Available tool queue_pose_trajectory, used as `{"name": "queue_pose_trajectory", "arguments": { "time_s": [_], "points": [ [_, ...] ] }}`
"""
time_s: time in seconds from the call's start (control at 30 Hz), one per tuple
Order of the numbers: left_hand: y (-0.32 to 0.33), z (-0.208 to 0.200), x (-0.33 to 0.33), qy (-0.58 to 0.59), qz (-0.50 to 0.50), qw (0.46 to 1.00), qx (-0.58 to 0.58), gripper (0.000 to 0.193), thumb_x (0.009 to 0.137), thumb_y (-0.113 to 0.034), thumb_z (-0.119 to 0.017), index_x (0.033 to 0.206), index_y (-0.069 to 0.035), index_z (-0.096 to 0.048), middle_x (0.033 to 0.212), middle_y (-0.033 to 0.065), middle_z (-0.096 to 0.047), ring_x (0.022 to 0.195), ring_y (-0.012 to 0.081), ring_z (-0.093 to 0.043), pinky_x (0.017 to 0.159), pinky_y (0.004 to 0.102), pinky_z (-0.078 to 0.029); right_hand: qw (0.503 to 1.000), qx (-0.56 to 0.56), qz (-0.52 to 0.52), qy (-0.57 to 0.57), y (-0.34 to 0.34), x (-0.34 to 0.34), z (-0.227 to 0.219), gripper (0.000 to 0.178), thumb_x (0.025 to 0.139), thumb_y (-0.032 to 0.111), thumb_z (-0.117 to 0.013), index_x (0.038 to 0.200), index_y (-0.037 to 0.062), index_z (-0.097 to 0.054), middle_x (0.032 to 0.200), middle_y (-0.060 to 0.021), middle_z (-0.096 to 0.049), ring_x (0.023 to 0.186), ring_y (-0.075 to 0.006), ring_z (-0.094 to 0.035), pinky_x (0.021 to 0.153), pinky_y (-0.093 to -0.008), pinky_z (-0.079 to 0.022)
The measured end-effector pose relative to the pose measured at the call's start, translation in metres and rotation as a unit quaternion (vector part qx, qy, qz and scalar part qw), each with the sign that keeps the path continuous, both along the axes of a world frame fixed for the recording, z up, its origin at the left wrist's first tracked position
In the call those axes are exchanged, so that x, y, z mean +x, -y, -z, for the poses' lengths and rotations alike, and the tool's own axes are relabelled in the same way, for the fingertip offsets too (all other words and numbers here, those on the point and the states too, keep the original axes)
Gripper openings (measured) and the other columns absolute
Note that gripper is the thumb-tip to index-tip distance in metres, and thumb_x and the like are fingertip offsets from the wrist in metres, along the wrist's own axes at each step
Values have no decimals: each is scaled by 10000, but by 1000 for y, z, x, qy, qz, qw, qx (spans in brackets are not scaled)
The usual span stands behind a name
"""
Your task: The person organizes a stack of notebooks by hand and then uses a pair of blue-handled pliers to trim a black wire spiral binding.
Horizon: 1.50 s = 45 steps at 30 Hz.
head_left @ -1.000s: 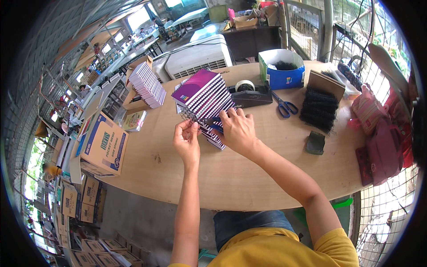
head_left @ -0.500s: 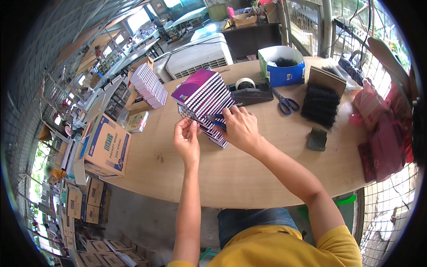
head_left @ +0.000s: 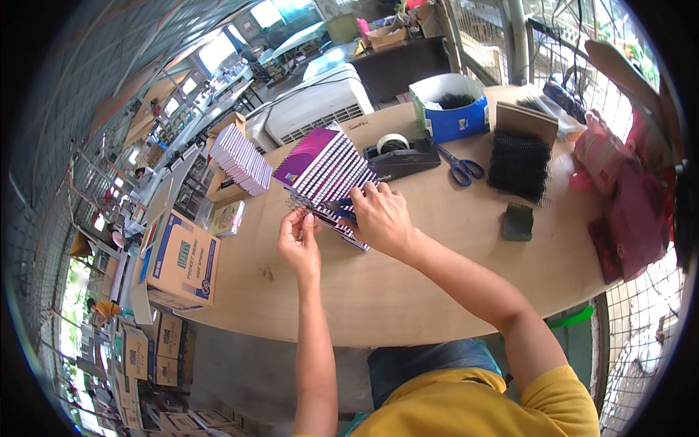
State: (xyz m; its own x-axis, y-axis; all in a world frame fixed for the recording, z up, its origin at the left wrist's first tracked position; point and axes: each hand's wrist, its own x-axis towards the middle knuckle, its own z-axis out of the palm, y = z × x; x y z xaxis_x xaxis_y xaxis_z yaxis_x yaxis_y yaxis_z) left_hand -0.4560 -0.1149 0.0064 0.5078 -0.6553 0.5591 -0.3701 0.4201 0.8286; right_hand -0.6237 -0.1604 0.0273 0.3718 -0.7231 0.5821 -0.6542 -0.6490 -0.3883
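Observation:
A tall stack of spiral notebooks [head_left: 309,156] with purple covers stands in front of me, its white and dark edges turned to the right. My right hand [head_left: 387,220] is wrapped round a pair of pliers with dark blue handles [head_left: 341,211]. Their jaws point left, across the near side of the stack. Close by the pliers' tip, at the stack's left near corner, my left hand [head_left: 300,239] has thumb and fingers pinched together. What sits between those fingertips is too small to make out; loose-looking binding coils show just above them.
Behind the stack stand a black tape dispenser [head_left: 399,156] and a blue and white box [head_left: 455,120] of black coils. To the right lie scissors [head_left: 462,169], a bundle of black coils [head_left: 518,166] and a dark block [head_left: 518,222]. A cardboard carton [head_left: 186,258] and more notebooks [head_left: 240,162] are left.
The view has shifted slightly. Both hands stay at the stack's near left corner, and the pliers have moved a little closer to my left fingertips.

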Motion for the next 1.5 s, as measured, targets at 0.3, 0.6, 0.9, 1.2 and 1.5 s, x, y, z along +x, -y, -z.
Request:
{"name": "queue_pose_trajectory", "arguments": {
  "time_s": [0.3,0.6,0.9,1.2,1.5],
  "points": [
    [-7,-7,2,-53,16,994,91,228,921,-96,-613,1096,32,-542,974,86,-622,865,160,-639,725,282,-549,1000,11,-11,24,-2,1,6,431,729,329,-739,948,-18,-606,930,-166,-610,897,-322,-605,720,-488,-482],
    [-6,-13,-5,-6,-4,997,71,243,919,-84,-611,1130,20,-548,1002,84,-632,874,161,-641,718,277,-549,1000,2,-8,29,0,3,3,383,760,307,-714,944,-12,-610,943,-164,-610,925,-317,-588,725,-475,-475],
    [-5,-12,-6,4,-14,997,71,213,917,-74,-612,1098,32,-577,1001,89,-643,902,163,-649,721,275,-555,996,55,-67,20,8,8,-3,328,764,294,-714,871,-4,-631,844,-151,-649,801,-310,-650,650,-436,-507],
    [-7,-10,-5,-19,8,998,52,235,917,-82,-616,1118,30,-567,987,80,-643,869,147,-643,700,255,-543,999,5,0,49,0,-5,2,396,756,347,-720,936,14,-600,933,-143,-616,894,-304,-604,722,-470,-481],
    [-6,-25,-12,4,10,999,40,267,913,-75,-619,1139,49,-549,997,98,-645,854,146,-643,693,261,-552,1000,-16,-5,27,1,5,-5,401,748,353,-727,906,7,-599,903,-151,-616,860,-301,-614,684,-443,-492]
  ]
}}
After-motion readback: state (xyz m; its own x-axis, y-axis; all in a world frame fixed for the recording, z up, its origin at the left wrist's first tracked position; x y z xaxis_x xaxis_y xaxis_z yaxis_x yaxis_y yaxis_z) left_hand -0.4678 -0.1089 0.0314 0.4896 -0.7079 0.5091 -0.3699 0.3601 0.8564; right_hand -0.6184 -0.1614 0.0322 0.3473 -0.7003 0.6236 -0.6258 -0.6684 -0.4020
